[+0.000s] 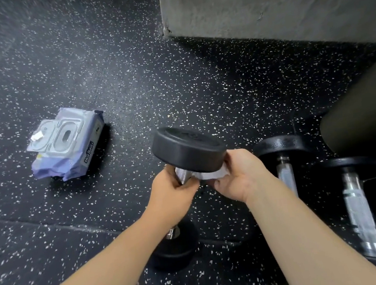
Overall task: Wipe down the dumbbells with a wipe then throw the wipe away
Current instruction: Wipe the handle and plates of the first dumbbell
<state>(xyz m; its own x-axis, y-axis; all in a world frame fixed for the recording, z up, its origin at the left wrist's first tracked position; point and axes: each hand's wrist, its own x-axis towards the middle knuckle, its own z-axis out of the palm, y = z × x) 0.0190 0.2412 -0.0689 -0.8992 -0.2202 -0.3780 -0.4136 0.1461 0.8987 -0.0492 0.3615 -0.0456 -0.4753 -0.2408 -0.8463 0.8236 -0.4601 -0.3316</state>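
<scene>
step in hand: wiping. the black round-headed dumbbell with a knurled steel handle (189,150) stands on end on the speckled black rubber floor (129,79). the left hand (172,190) wraps its fingers round the handle; the right hand (239,174) pinches the crumpled white wipe (211,174) against the underside of the upper head. next move, as judged: work the wipe down the handle, then treat the two dumbbells (285,174) lying nearby at right.

The only lettering is on the pack of wipes (66,145) lying on the floor. A dark label (88,154) on the pack's side carries bold white brand letters. They seem to begin "He", but the rest is too blurred to read for certain. Raised marks on the dumbbell (187,149) end face cannot be made out.
</scene>
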